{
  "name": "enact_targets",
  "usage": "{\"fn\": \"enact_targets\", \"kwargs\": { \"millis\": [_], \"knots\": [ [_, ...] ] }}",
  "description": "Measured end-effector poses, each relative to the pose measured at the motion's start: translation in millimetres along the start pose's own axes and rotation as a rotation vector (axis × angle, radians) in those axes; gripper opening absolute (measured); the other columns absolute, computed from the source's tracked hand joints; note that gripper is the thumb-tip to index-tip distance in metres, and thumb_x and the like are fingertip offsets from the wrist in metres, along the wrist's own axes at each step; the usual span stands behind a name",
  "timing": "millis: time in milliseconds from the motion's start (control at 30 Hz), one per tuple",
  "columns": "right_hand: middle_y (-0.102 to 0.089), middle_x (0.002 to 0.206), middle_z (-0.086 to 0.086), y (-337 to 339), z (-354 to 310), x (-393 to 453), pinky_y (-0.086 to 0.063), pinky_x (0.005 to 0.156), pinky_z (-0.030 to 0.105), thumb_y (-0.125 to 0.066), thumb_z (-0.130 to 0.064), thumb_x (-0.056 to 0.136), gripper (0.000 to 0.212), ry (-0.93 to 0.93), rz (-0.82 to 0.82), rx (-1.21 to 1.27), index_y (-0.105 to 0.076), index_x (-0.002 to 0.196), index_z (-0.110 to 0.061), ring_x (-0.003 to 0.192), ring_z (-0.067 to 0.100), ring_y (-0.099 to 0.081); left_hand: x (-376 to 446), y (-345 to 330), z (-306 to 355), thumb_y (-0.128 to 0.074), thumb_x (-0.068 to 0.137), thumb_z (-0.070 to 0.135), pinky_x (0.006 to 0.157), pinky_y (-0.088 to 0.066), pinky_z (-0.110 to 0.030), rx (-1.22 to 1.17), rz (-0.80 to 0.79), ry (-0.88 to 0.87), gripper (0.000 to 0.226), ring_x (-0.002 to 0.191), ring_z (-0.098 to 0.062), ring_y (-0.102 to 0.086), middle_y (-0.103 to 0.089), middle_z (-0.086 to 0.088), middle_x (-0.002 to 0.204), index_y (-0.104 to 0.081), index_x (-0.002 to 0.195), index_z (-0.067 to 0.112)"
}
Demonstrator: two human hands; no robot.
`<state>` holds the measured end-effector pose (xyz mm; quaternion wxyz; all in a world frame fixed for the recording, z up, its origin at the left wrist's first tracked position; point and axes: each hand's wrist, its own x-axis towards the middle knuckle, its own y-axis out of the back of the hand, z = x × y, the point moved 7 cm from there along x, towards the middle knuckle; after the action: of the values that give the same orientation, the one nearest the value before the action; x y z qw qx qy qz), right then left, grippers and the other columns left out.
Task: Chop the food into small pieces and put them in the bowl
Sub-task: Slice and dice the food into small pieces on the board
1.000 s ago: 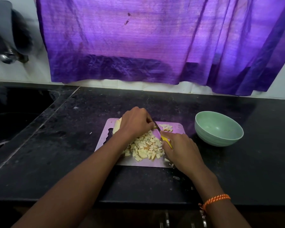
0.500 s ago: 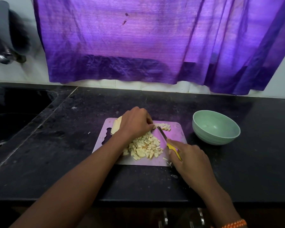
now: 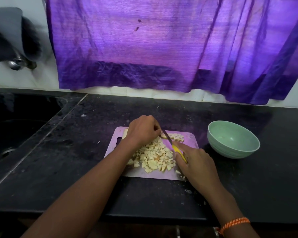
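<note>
From the head camera, a pale pink cutting board [image 3: 187, 140] lies flat on the black bench [image 3: 76, 169], roughly at the centre of the view. A heap of small pale diced food pieces [image 3: 155, 157] covers the middle of the board, and a smaller cluster of pieces [image 3: 177, 137] sits toward its 1 o'clock corner.

The left hand [image 3: 142, 130] is curled over an uncut pale chunk [image 3: 125, 133] at the board's 11 o'clock side, fingertips pressing it down just beside the blade. The right hand [image 3: 194, 160] grips the yellow handle of a knife [image 3: 167, 137], forefinger stretched along the top; the blade points toward 11 o'clock and meets the food right at the left fingertips. An orange braided band [image 3: 234, 224] circles the right wrist.

A light green bowl [image 3: 233, 140] stands upright on the bench at 3 o'clock from the board, near it but not touching, with nothing visible inside. A sink [image 3: 15, 127] is set into the bench at 9 o'clock. A purple curtain [image 3: 153, 40] hangs behind at 12 o'clock.
</note>
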<state>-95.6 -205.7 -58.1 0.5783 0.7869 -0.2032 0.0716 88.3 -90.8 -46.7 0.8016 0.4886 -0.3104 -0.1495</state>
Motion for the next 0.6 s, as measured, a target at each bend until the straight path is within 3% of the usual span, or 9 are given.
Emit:
{"fn": "enact_targets", "kwargs": {
  "millis": [233,500,600],
  "knots": [
    [-0.071,0.113,-0.003,-8.4,1.7,9.4,-0.057,0.080,0.040,-0.048,-0.044,0.102,0.045,0.011,-0.095,-0.005,-0.050,0.147,-0.039,0.097,0.017,-0.065,0.3,-4.7,4.8,-0.081,0.085,0.056,0.064,-0.057,-0.029,0.028,-0.020,-0.002,0.023,0.078,-0.008,-0.067,-0.076,0.014,0.085,-0.084,0.087,0.033],
    [-0.070,0.112,-0.004,-2.0,6.9,-8.4,-0.046,0.075,0.034,-0.048,-0.046,0.101,0.046,0.020,-0.083,-0.003,-0.049,0.147,-0.046,0.101,0.020,-0.062,-0.5,-4.7,6.2,-0.082,0.084,0.060,0.065,-0.059,-0.031,0.058,-0.001,0.013,0.027,0.072,-0.006,-0.066,-0.075,0.014,0.078,-0.083,0.084,0.032],
    [-0.071,0.105,-0.006,6.7,9.3,-22.1,-0.046,0.072,0.034,-0.049,-0.045,0.103,0.044,0.038,-0.084,0.010,-0.049,0.147,-0.048,0.088,0.013,-0.057,-1.1,-3.4,6.5,-0.082,0.086,0.058,0.065,-0.060,-0.031,0.060,0.002,0.009,0.027,0.070,-0.005,-0.065,-0.074,0.015,0.076,-0.084,0.087,0.031]
  ]
}}
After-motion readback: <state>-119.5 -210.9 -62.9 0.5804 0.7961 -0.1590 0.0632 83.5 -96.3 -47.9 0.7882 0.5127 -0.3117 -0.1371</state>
